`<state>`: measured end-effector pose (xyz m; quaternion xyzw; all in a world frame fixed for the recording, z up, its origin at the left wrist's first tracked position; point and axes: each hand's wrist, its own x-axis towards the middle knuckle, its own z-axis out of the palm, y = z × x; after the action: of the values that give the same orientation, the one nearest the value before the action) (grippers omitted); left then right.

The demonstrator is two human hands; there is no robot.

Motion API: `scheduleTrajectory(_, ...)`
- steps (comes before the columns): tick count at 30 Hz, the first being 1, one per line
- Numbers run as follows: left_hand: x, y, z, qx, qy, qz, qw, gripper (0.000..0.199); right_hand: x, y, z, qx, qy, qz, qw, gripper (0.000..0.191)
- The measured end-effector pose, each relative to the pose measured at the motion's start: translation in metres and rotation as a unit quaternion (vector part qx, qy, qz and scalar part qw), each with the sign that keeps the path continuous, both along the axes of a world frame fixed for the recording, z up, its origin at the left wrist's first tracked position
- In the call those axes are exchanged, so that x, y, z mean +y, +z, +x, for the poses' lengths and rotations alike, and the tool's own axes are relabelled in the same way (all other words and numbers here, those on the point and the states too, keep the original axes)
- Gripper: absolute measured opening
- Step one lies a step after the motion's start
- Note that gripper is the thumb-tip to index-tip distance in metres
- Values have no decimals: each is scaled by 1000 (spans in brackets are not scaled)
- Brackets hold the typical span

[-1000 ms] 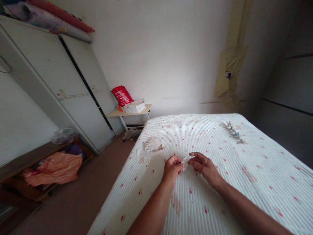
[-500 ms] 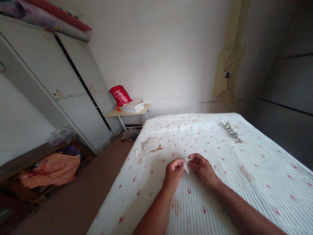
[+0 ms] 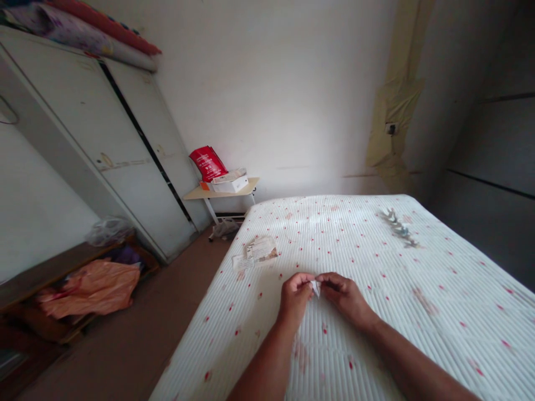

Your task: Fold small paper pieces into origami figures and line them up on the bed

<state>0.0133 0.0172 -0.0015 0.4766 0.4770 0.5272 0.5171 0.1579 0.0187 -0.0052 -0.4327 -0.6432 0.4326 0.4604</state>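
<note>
A small white folded piece of paper [image 3: 316, 287] is pinched between my two hands just above the bed. My left hand [image 3: 295, 295] grips its left side with thumb and fingers closed. My right hand [image 3: 343, 294] grips its right side, fingertips meeting the left hand's. Most of the paper is hidden by my fingers. Both hands hover low over the white mattress cover with red dots [image 3: 368, 312].
A few printed paper sheets [image 3: 257, 252] lie on the bed left of my hands. A row of small folded pieces [image 3: 398, 227] lies at the far right. A side table [image 3: 221, 192] with a red bag and box, a wardrobe [image 3: 104, 145] and a cluttered low shelf [image 3: 79, 284] stand left.
My hands have drawn closer together and slightly nearer to me, closing over the paper so that less of it shows than before.
</note>
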Motion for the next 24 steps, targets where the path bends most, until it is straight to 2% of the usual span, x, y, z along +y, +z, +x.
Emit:
scheduleTrajectory(4,0,2,0,-23,6,-10,1000,16,0,-3,1,-45,-17,45,998,20)
scheduleTrajectory(9,0,0,0,-21,1,-10,1000,17,-1,-1,1,-31,6,52,998,12)
scheduleTrajectory(24,5,-3,-3,-54,-55,-2,997,4,3,1,1,90,4,-87,992,4)
